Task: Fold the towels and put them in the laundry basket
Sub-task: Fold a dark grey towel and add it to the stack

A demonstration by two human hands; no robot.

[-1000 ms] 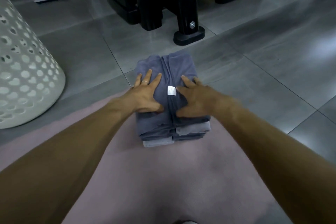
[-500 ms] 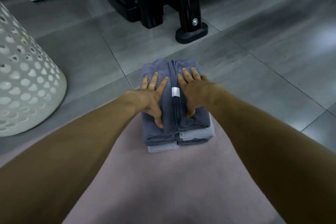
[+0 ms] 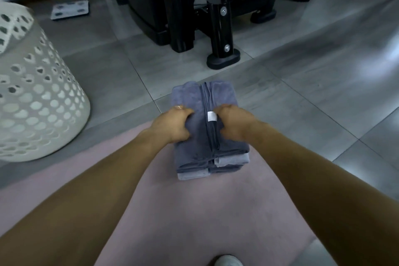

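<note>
On the floor, half on a pink rug [image 3: 194,211] and half on grey tiles [image 3: 302,97]: one stack of folded towels [image 3: 213,157]. At the near edge at least four layers show, dark blue-grey alternating with lighter grey; exact count uncertain. Top towel [image 3: 187,97] dark, a seam running down its middle, a small white tag [image 3: 212,116] beside the seam.

Two hands on the stack. Left hand [image 3: 172,125] on the left half, fingers curled into the top cloth, gripping it; a ring [image 3: 178,106] on one finger. Right hand [image 3: 233,121] on the right half, fingers likewise bunched into the cloth.

One white laundry basket [image 3: 43,101], perforated wall, stands on the tiles to the left, well apart from the stack. Its inside is not visible.

Beyond the stack: a black machine frame [image 3: 220,34] with bolted legs on the tiles. One flat bathroom scale [image 3: 70,9] far left. A light shoe tip [image 3: 228,261] at the bottom edge. Bare tile lies between stack and basket.
</note>
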